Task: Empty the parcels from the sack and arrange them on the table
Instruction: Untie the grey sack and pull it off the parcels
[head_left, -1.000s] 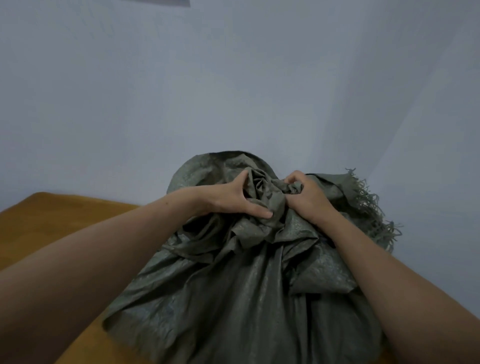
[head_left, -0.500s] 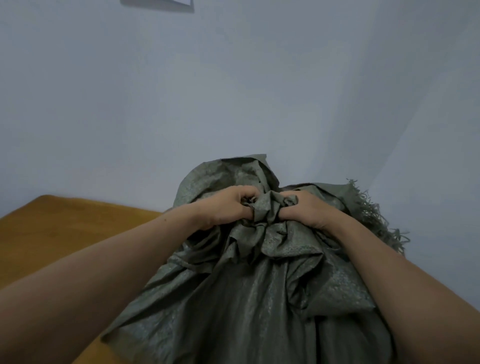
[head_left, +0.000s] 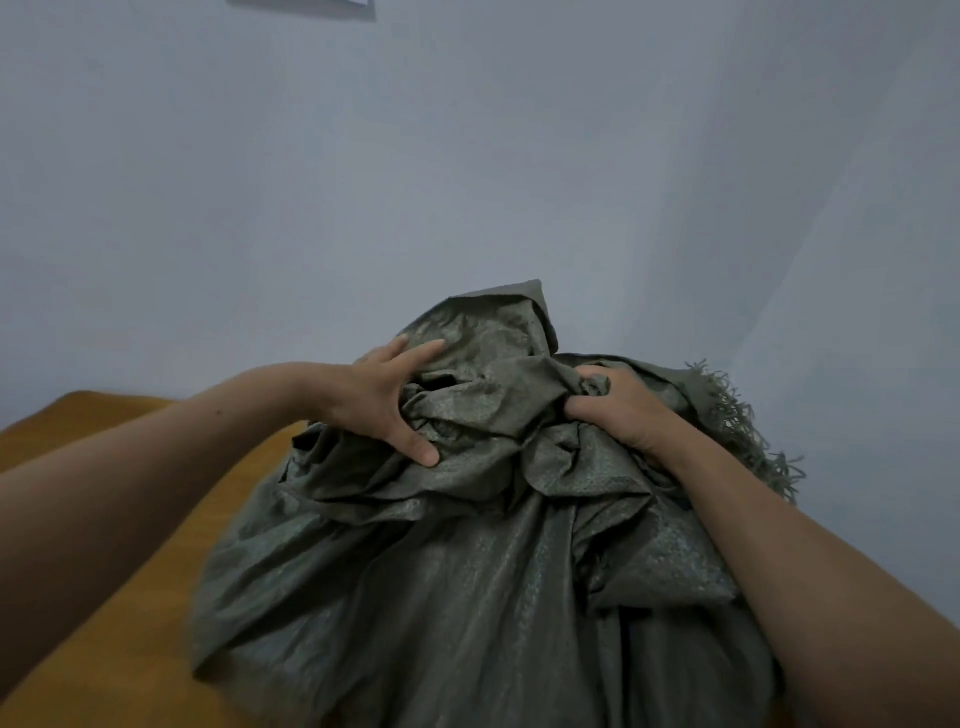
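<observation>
The sack (head_left: 467, 597), grey-green and woven, stands bulging on the right part of the orange-brown table (head_left: 130, 649), close against the pale wall (head_left: 467, 156). Its top is gathered into a crumpled knot of folds. The left hand (head_left: 379, 400) lies spread over the left side of that bunch, fingers straight and the thumb pressing down on the cloth. The right hand (head_left: 623, 410) has its fingers curled tight round a fold on the right side. No parcels are in sight; any there are lie hidden inside.

The mouth looks closed, so the step in hand is probably working it loose. A hard pull with only one hand gripping could drag or tip the whole sack instead of opening it. Whether the table reaches under the sack's right side cannot be told, so parcels spilling that way might drop off. The frayed edge (head_left: 743, 431) at far right could snag fingers or tear further.
</observation>
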